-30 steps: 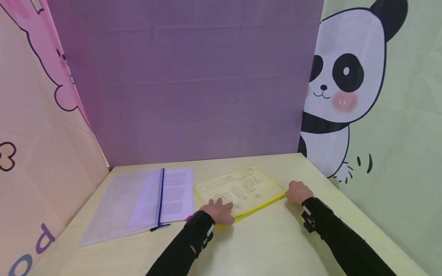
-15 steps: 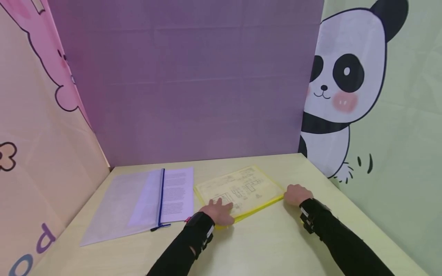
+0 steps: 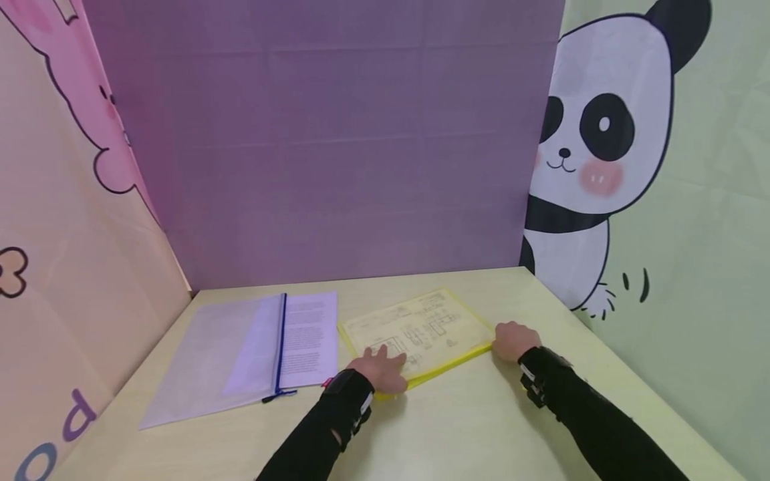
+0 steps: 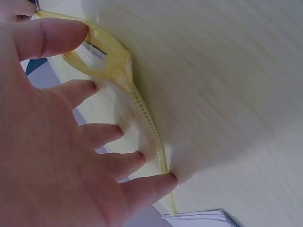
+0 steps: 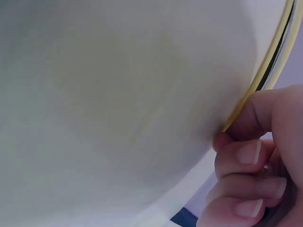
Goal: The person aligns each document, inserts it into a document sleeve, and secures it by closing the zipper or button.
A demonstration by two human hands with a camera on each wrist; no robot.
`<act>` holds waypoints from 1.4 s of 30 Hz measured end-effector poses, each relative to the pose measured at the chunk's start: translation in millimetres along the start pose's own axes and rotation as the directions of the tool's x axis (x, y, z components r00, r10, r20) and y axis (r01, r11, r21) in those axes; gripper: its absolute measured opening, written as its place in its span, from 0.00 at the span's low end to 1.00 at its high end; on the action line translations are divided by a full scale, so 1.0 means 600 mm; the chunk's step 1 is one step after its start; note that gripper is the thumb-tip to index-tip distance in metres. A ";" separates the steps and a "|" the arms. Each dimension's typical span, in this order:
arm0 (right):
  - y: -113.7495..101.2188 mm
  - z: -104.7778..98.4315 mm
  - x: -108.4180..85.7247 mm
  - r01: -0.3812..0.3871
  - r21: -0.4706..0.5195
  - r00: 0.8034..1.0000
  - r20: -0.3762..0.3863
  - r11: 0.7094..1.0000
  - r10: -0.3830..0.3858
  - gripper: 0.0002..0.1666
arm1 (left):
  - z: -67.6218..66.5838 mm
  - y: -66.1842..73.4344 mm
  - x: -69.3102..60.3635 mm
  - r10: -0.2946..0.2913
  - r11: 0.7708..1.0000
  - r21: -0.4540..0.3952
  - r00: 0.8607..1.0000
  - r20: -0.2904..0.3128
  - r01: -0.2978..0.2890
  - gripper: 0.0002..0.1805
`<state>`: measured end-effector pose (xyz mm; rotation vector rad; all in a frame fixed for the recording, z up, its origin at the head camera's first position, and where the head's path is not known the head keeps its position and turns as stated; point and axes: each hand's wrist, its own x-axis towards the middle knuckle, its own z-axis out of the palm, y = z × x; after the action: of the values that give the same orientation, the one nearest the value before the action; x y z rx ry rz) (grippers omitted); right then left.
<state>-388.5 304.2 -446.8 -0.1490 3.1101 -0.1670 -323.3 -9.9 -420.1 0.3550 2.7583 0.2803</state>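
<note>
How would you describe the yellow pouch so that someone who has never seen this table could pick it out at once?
Find the purple backdrop, then the pale table before it. Right of the blue-edged clear pouch, the yellow pouch lies at a slant, the left hand on it and the right hand pinching its edge. Yellow edging and printed diagrams set it apart.

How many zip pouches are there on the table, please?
2: the clear pouch on the left, and the yellow pouch with the left hand on it. Another underneath could be hidden.
</note>
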 end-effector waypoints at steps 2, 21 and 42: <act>-0.005 0.006 -0.001 0.035 -0.045 0.999 -0.010 0.998 -0.035 0.08 | 0.000 0.000 0.000 -0.002 1.000 -0.002 1.000 -0.001 0.002 0.37; -0.058 0.013 -0.008 0.065 -0.094 0.997 0.045 0.993 -0.061 0.08 | 0.000 0.004 0.001 0.002 1.000 0.009 1.000 -0.016 -0.002 0.37; -0.104 0.011 -0.023 0.126 -0.169 0.992 0.037 0.978 -0.122 0.09 | 0.003 0.008 0.003 -0.024 1.000 0.012 1.000 -0.014 0.025 0.37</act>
<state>-368.7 242.9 -446.2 -0.3463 3.0854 0.0997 -323.5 -4.3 -421.2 0.3232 2.7769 0.2614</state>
